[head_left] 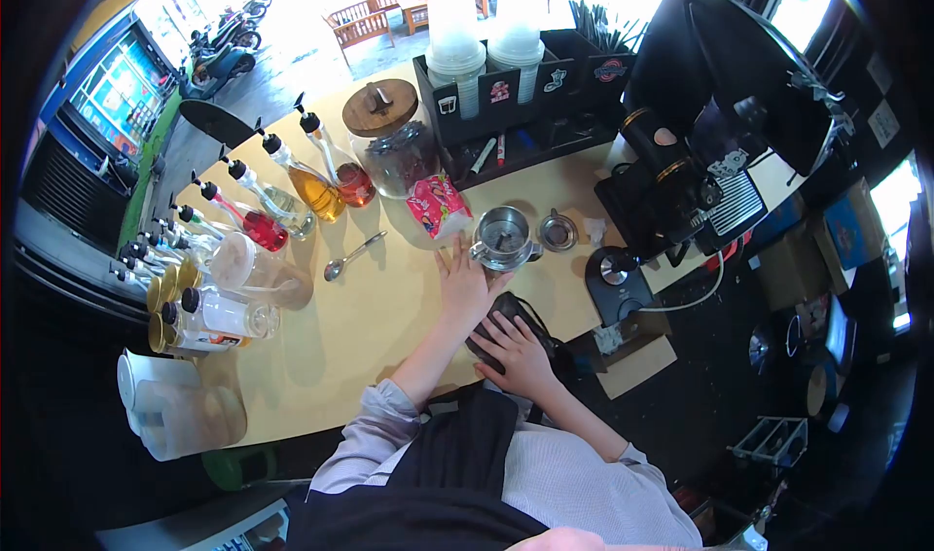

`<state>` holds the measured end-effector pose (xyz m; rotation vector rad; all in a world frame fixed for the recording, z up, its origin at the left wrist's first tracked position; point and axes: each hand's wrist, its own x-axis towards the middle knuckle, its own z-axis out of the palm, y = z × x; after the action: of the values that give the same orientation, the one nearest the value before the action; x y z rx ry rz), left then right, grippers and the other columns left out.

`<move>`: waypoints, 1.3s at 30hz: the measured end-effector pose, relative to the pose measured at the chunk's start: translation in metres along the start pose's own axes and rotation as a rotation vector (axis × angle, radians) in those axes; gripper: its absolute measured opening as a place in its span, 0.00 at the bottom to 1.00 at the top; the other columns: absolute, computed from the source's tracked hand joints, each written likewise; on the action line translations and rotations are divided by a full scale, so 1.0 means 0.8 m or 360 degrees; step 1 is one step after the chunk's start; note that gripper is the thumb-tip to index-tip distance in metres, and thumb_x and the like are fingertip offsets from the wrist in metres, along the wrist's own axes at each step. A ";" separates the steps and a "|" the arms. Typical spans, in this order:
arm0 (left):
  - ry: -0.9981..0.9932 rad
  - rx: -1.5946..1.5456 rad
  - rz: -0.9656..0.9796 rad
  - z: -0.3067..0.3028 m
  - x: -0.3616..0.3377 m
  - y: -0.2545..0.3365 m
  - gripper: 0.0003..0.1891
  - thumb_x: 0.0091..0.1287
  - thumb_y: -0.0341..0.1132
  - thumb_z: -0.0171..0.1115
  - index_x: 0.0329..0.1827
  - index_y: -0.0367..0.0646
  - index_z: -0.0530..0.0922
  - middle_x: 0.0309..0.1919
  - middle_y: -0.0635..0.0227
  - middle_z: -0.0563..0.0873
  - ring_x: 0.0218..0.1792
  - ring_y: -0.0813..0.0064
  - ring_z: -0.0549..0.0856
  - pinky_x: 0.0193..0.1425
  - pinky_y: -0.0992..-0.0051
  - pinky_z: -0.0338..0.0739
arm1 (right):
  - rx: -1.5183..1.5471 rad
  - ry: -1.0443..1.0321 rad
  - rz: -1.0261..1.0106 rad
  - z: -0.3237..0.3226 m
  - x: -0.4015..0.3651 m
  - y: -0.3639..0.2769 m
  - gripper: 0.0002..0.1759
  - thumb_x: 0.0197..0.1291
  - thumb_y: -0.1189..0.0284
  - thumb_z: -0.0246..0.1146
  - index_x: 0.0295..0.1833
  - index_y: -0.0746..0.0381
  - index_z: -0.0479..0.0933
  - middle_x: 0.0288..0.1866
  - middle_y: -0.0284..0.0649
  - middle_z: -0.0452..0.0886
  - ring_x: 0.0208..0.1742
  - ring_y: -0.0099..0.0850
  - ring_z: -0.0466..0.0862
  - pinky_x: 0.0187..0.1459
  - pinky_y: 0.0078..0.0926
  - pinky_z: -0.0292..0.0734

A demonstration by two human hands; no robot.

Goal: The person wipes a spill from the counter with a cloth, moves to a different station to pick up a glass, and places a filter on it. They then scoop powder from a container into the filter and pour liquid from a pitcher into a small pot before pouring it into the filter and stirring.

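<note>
Sitting just beside left grip [463, 288]: metal pot [507, 256] (contact unclear).

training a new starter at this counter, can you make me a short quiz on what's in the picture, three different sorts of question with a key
1. True or false: the spoon lies on the table, apart from the metal cup.
2. Multiple choice: what is the main colour of the soft packet?
a) green
b) pink
c) black
3. Short answer: which of the person's hands is nearer the metal cup?

Key:
1. True.
2. b
3. The left hand; the right hand is farther from it, over a dark object.
</note>
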<state>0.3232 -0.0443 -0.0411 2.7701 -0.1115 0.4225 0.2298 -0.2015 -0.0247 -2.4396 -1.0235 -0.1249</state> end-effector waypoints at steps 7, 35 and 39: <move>-0.0044 0.0019 -0.0087 -0.016 -0.014 -0.003 0.42 0.67 0.61 0.55 0.72 0.33 0.65 0.71 0.51 0.69 0.78 0.53 0.56 0.78 0.40 0.42 | -0.0031 -0.0168 -0.0094 0.013 0.021 0.002 0.26 0.65 0.57 0.59 0.66 0.53 0.74 0.73 0.41 0.69 0.77 0.40 0.62 0.76 0.49 0.52; 0.0505 -0.0165 -0.0836 -0.138 -0.194 -0.144 0.22 0.77 0.40 0.40 0.68 0.40 0.71 0.65 0.52 0.76 0.73 0.46 0.65 0.76 0.44 0.54 | -0.0122 -0.0264 -0.0475 0.056 0.152 0.012 0.30 0.68 0.57 0.55 0.75 0.41 0.64 0.80 0.46 0.55 0.81 0.45 0.53 0.78 0.52 0.45; 0.0514 -0.0161 -0.0878 -0.142 -0.212 -0.153 0.22 0.77 0.39 0.41 0.68 0.40 0.72 0.65 0.52 0.77 0.73 0.46 0.66 0.75 0.45 0.55 | -0.0200 -0.0055 -0.0179 0.109 0.203 -0.029 0.28 0.70 0.54 0.51 0.75 0.42 0.64 0.81 0.45 0.55 0.81 0.46 0.51 0.78 0.52 0.41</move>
<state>0.1455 0.1137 -0.0287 2.4507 0.6682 0.6733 0.3211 -0.0412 -0.0488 -2.5036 -1.2016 -0.1902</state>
